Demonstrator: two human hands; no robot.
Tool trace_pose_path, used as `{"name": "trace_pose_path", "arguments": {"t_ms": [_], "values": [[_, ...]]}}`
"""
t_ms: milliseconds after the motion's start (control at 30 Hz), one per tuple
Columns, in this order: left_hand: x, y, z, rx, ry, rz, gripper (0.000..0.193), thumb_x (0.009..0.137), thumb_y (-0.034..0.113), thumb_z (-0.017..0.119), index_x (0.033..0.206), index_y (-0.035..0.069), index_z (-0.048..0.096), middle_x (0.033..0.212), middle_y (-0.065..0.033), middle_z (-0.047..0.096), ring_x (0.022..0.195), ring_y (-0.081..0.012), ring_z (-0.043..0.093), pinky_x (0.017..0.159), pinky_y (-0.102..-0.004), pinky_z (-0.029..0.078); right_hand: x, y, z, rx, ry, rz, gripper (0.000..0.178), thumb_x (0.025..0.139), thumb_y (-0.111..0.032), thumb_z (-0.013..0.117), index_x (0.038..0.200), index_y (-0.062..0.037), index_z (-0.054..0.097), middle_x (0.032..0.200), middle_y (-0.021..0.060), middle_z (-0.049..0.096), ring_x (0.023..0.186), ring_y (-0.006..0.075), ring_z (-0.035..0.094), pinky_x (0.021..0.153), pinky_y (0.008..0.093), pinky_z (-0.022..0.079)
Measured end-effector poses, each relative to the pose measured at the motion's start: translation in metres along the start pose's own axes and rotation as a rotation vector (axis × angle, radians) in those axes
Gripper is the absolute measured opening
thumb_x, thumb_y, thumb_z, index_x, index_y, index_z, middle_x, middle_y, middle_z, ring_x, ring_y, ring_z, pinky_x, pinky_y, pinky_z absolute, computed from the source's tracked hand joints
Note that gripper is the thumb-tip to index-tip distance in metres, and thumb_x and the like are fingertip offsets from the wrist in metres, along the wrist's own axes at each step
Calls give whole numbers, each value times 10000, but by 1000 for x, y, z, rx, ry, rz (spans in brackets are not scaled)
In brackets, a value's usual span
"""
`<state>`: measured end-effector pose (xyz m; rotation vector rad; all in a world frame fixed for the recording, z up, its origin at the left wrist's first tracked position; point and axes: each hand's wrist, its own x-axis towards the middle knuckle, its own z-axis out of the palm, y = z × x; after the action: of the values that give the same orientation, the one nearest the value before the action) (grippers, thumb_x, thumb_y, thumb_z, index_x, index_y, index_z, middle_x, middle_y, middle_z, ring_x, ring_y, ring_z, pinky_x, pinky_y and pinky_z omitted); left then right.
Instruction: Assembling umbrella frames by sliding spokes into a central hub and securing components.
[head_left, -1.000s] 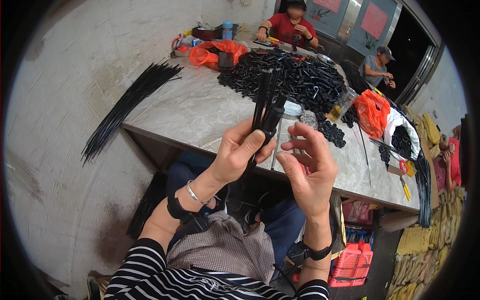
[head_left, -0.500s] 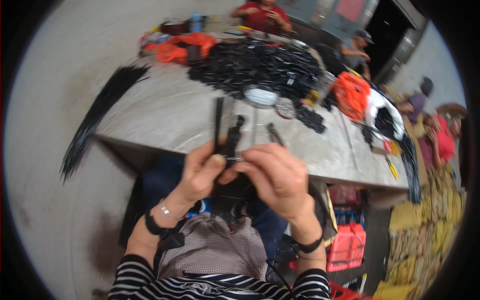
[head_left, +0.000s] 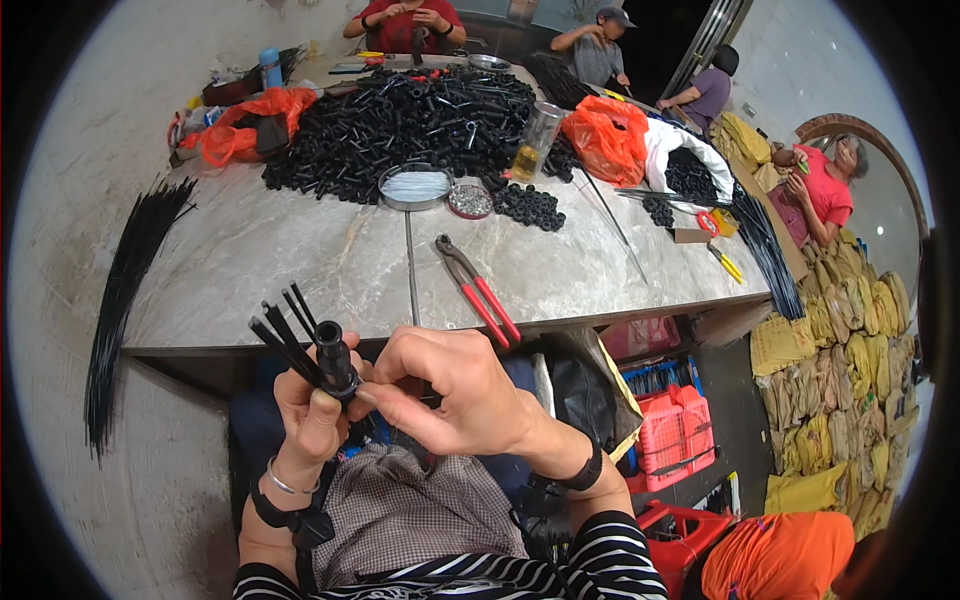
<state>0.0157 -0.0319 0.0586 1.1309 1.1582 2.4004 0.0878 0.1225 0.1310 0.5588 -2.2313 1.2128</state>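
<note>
My left hand [head_left: 308, 415] is closed around several thin black rods [head_left: 285, 340] and a black tubular fitting [head_left: 336, 362], in front of the table's near edge. The rods fan out up and to the left; the fitting's round open end faces up. My right hand [head_left: 455, 385] pinches at the fitting's lower end, thumb and forefinger together. Whatever lies between those fingertips is too small to make out. On the table beyond my right hand lie pincers with red handles [head_left: 480, 290], their jaws pointing away from me.
A heap of black fittings [head_left: 400, 125] covers the table's far middle. Before it stand a dish of white sticks [head_left: 415, 188], a tin of small metal pieces [head_left: 470, 200] and a jar of yellow liquid [head_left: 535, 140]. Black rods [head_left: 135, 300] overhang the left edge. Several people sit around.
My view has swung, so the table's things sit further left in the picture. Both hands appear further left and lower, still together at the fitting. The rods now lean left instead of standing upright.
</note>
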Motion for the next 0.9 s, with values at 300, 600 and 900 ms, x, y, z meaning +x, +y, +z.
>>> {"name": "trace_pose_path", "arguments": {"t_ms": [300, 600, 900], "values": [[-4, 0, -2, -19, -45, -18, 575, 880, 372, 623, 1222, -70, 490, 741, -28, 521, 574, -78, 389, 499, -231, 301, -8, -3, 1, 420, -72, 367, 99, 798, -16, 656, 736, 11, 584, 659, 16, 589, 572, 45, 532, 482, 208, 404], [12, -26, -29, 56, 15, -99, 774, 832, 664, 446, 1133, -47, 511, 536, 30, 380, 455, -59, 340, 414, -211, 262, -34, 107, -12, -918, 61, 381, 461, 769, -298, 709, 1077, 11, 560, 1044, 185, 579, 931, 329, 574, 742, 420, 483], [12, -45, -59, 13, 35, -123, 443, 940, 439, 497, 880, 2, 530, 675, -49, 534, 598, -114, 513, 571, -244, 434, -52, 169, -39, -887, -42, 608, 313, 909, -251, 541, 999, 47, 571, 904, 230, 561, 809, 402, 566, 700, 454, 468]]}}
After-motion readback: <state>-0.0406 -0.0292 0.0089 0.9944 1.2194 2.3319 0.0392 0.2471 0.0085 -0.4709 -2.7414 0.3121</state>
